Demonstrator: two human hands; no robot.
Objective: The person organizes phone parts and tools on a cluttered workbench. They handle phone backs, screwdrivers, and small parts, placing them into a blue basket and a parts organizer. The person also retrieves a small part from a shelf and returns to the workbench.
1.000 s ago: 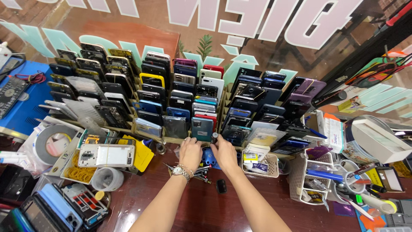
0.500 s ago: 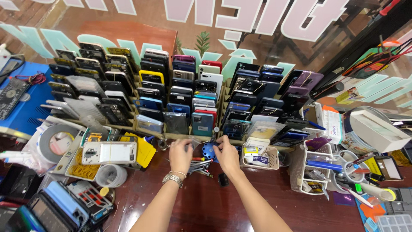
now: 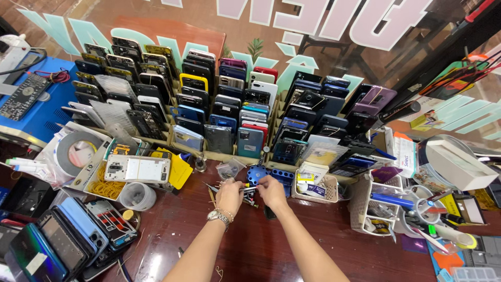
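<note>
Both hands are meeting over the dark red bench, just in front of a blue round tool holder. The left hand, wearing a metal wristwatch, is curling its fingers inward, and its grip is narrowing on a slender tool whose tip is pointing toward the other hand. The right hand is bending its fingers toward the same spot, and its fingertips are closing on something small at the tool's end; what that piece is cannot be told, since it is too small and partly hidden by the fingers. The two hands are nearly touching at the fingertips. Beneath and between them, several small metal tools are lying loose on the bench, and a small dark object is resting just beside the right wrist.

Behind the hands, tiered racks of phones are standing in rows against the glass. To the left, a white phone frame is lying on a tray beside a pile of yellow rubber bands, with a roll of tape further left. To the right, a white mesh basket is sitting near the blue holder, and a stack of phones is lying at the lower left.
</note>
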